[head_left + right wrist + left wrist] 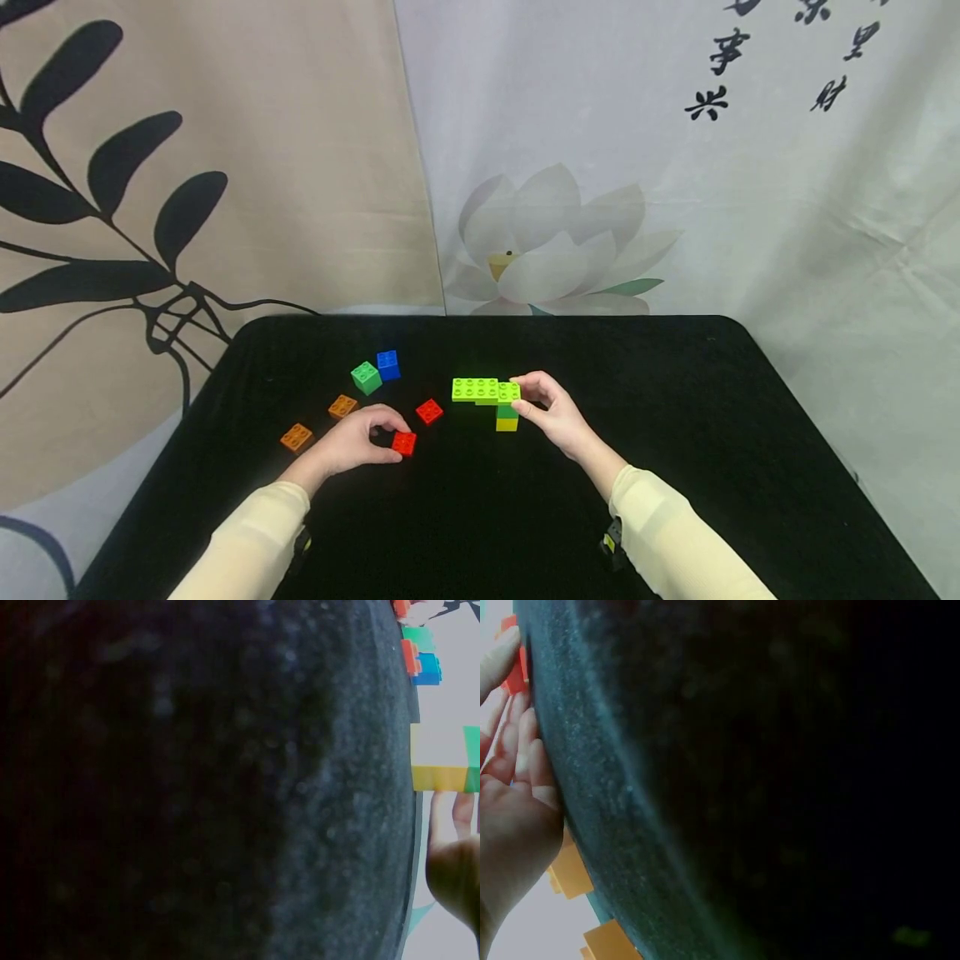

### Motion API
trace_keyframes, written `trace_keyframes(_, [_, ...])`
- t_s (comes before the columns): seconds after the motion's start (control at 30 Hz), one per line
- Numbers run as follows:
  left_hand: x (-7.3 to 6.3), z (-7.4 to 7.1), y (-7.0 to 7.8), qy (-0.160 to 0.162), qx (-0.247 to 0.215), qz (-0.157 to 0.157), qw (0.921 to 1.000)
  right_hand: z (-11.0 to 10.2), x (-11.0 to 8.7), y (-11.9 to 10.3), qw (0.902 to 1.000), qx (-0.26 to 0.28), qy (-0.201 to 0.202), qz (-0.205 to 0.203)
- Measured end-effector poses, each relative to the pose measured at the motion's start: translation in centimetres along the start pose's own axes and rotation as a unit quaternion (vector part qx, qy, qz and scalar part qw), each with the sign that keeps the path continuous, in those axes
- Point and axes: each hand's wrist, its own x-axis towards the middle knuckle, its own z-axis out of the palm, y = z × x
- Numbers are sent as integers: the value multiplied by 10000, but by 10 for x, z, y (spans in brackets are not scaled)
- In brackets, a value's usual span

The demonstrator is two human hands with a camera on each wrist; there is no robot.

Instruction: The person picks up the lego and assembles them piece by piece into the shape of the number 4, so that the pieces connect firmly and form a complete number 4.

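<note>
My left hand [352, 442] pinches a red toy brick [404, 443] between thumb and fingers, low over the table. The left wrist view shows the thumb and fingertips against that red brick [514, 675]. On the right, my right hand [558, 421] grips the end of a built piece. Lime green bricks [476, 389] form its top and reach out to the left. A green brick [507, 411] and a yellow brick [507, 425] sit below its right end. In the right wrist view, fingers lie beside the yellow brick [439, 778].
A second red brick [430, 412] lies between the hands. Behind the left hand are a green brick [367, 377] and a blue brick [387, 365]. Two orange bricks [297, 437] lie to its left. The black table [637, 358] ends at a printed curtain [337, 167].
</note>
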Motion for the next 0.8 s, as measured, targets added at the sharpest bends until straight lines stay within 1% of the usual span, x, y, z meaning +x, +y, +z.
trace_keyframes(0.13, [-1, -3, 3, 136, -53, -145, 9998, 0, 0, 0, 10000, -3, 20, 11])
trace_keyframes(0.3, [0, -4, 8, 142, -234, -184, 9995, 1, 0, -1, 10000, -18, 29, 26])
trace_keyframes(0.37, [2, -4, 12, 120, -350, -134, 9992, 1, 0, -1, 10000, -37, 24, 20])
trace_keyframes(0.47, [6, -1, 19, 147, -458, -64, 9988, 1, 0, -1, 10000, -42, 42, 34])
trace_keyframes(0.63, [17, 7, 29, 232, -582, -98, 9980, 0, 0, 1, 9999, -51, 75, 58])
trace_keyframes(0.77, [28, 15, 34, 286, -777, -176, 9964, 2, -3, -15, 10000, -73, 34, 51])
trace_keyframes(0.8, [31, 17, 36, 318, -829, -179, 9959, 2, -3, -16, 9999, -79, 25, 71])
